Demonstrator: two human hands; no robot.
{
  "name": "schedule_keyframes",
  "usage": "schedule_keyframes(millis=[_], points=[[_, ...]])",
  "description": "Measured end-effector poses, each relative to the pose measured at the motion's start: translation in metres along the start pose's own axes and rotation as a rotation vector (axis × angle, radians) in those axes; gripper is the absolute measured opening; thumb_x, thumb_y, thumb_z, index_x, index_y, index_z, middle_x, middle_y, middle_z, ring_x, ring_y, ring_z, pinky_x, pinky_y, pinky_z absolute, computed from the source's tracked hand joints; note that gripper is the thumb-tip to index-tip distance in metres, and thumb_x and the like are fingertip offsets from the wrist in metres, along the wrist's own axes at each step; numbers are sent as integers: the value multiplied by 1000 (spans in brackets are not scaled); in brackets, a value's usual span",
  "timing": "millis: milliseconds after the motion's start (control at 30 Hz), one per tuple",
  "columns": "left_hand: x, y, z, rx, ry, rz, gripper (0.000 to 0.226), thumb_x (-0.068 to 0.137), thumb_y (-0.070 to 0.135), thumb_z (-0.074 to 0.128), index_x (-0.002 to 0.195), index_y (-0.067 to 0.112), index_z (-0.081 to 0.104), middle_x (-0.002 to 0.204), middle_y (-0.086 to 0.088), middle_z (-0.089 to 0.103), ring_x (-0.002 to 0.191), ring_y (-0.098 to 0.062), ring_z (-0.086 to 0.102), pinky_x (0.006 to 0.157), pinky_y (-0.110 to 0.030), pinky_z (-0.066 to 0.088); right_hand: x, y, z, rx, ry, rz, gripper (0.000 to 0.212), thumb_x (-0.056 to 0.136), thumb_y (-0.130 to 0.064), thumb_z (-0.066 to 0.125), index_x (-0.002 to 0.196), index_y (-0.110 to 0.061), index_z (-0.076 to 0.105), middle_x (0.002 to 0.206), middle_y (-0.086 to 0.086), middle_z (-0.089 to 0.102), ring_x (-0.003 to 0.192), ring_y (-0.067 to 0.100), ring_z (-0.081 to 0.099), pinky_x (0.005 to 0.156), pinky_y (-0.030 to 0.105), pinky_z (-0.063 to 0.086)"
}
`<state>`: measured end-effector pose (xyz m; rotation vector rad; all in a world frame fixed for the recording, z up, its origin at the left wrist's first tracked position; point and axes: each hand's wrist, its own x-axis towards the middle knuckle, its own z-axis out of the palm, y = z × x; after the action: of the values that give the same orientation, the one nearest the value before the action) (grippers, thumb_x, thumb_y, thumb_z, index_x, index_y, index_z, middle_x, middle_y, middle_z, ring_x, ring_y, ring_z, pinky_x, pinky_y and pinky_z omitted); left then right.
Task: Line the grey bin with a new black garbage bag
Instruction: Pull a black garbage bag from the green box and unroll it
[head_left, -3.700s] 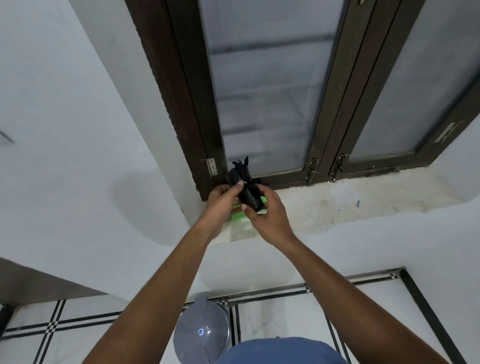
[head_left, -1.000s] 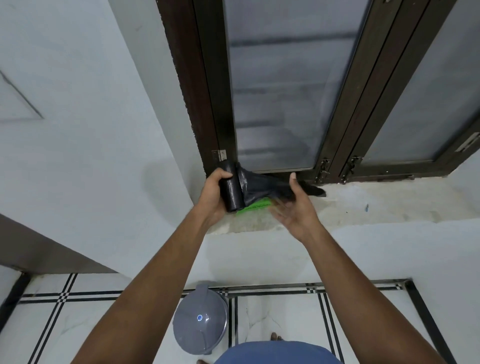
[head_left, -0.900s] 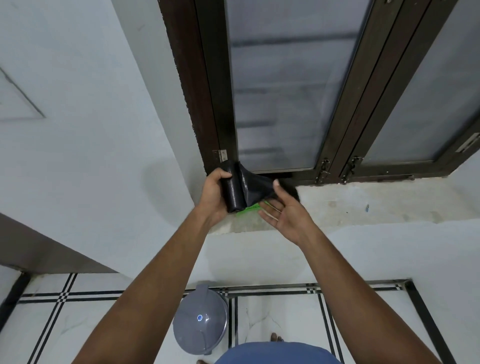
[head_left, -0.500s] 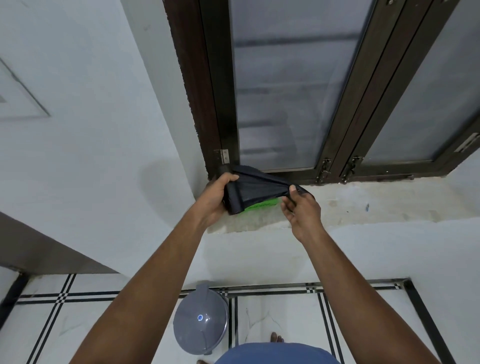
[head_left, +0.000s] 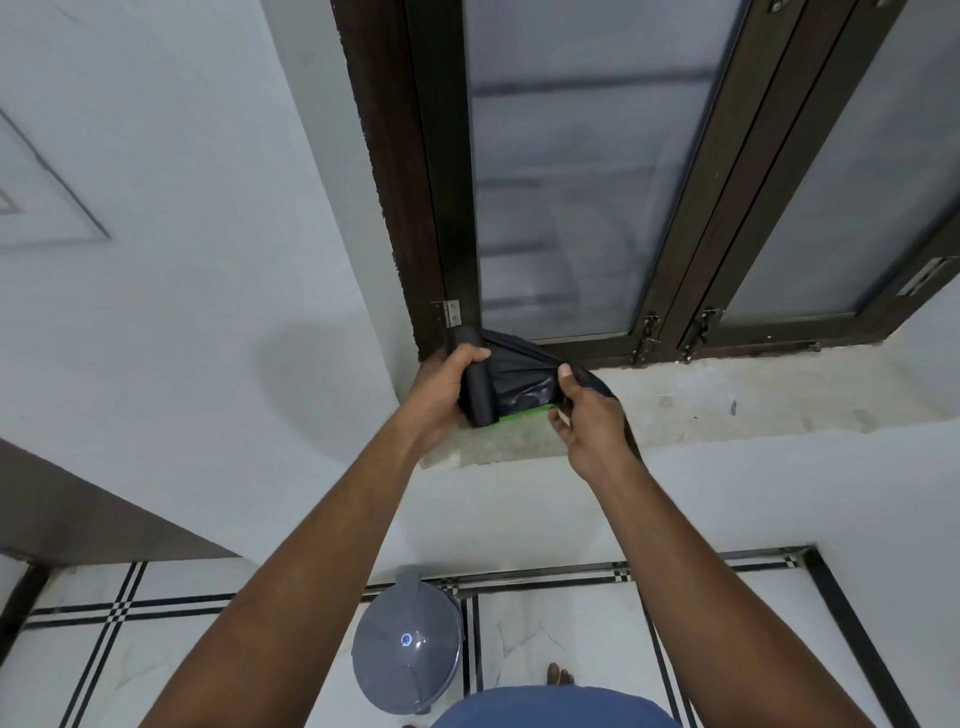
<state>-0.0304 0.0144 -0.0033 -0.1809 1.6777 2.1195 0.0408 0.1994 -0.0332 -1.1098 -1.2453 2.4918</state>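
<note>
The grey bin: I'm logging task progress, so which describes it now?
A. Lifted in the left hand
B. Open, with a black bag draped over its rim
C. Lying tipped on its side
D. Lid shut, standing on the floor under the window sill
D: the grey bin stands on the tiled floor with its lid down, while both hands are up at the sill pulling a bag off the black bag roll.

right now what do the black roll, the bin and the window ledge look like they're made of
Black roll: thin glossy plastic film; the pulled-out sheet wrinkles and shines between the left hand and right hand.
Bin: smooth grey moulded plastic, probably; its domed lid carries a light glint.
Window ledge: rough, matte, blotchy surface, likely bare cement or stone.
</note>
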Motion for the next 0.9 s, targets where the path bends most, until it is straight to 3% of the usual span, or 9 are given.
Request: schedule_keyframes(millis=[67, 167, 267, 367, 500, 600, 667, 767, 900], points=[[-2, -4, 5, -28, 18, -31, 44, 88, 32, 76, 128, 13, 73, 129, -16, 78, 117, -33, 72, 96, -46, 61, -4, 3, 3, 32, 21, -8, 44, 95, -40, 88, 126, -10, 77, 131, 12, 80, 109, 21, 75, 78, 34, 63], [-5, 0, 2, -109, -40, -104, 42, 91, 36, 68, 125, 11, 71, 123, -19, 73, 117, -35, 69, 108, -53, 55, -22, 13, 9, 20, -190, 115, 66, 84, -62, 91, 135, -21, 76, 131, 7, 81, 125, 28, 73, 98, 42, 63], [-4, 0, -7, -44, -128, -68, 55, 90, 39, 83, 133, 8, 71, 127, -18, 78, 118, -33, 75, 109, -53, 58, -28, 23, 9, -56, -251, 83, 48, 94, -41, 89, 134, -17, 76, 128, 9, 83, 133, 32, 71, 93, 40, 62], [-2, -4, -17, -10, -105, -31, 56, 86, 25, 91, 135, 7, 73, 129, -18, 80, 123, -36, 76, 103, -48, 64, -31, 26, 5, -5, -150, 31, 36, 99, -27, 85, 130, -10, 77, 130, 14, 82, 120, 27, 76, 87, 37, 63], [-6, -7, -19, -95, -116, -161, 39, 89, 32, 74, 123, 13, 76, 132, -21, 78, 116, -35, 73, 108, -52, 58, -28, 27, -6, 106, 6, -24, 32, 99, -26, 85, 126, -10, 78, 133, 15, 80, 104, 22, 76, 81, 34, 63], [-9, -10, -15, -138, -154, -182, 33, 98, 35, 65, 125, 17, 73, 127, -14, 77, 118, -32, 69, 115, -54, 52, -34, 31, -9, 117, -69, 6, 40, 96, -41, 86, 126, -15, 80, 131, 9, 82, 113, 22, 77, 90, 37, 65], [-5, -13, -13, -142, -154, -174, 48, 93, 41, 67, 133, 14, 69, 130, -15, 73, 121, -34, 68, 112, -54, 53, -36, 33, -7, 55, -163, 44, 47, 95, -43, 87, 132, -15, 79, 132, 7, 82, 117, 22, 77, 93, 38, 65], [0, -8, -9, -124, -122, -175, 49, 91, 48, 63, 127, 15, 67, 124, -16, 70, 114, -34, 67, 97, -50, 56, -29, 30, -4, 18, -152, 45, 39, 97, -29, 87, 130, -9, 77, 131, 12, 82, 109, 22, 78, 81, 33, 63], [8, -2, -2, -31, -88, -115, 60, 84, 50, 87, 133, 18, 76, 128, -10, 81, 121, -33, 75, 103, -54, 61, -15, 12, -4, 10, -135, 43, 30, 98, -27, 87, 122, -10, 79, 118, 8, 85, 112, 24, 78, 81, 33, 63]])
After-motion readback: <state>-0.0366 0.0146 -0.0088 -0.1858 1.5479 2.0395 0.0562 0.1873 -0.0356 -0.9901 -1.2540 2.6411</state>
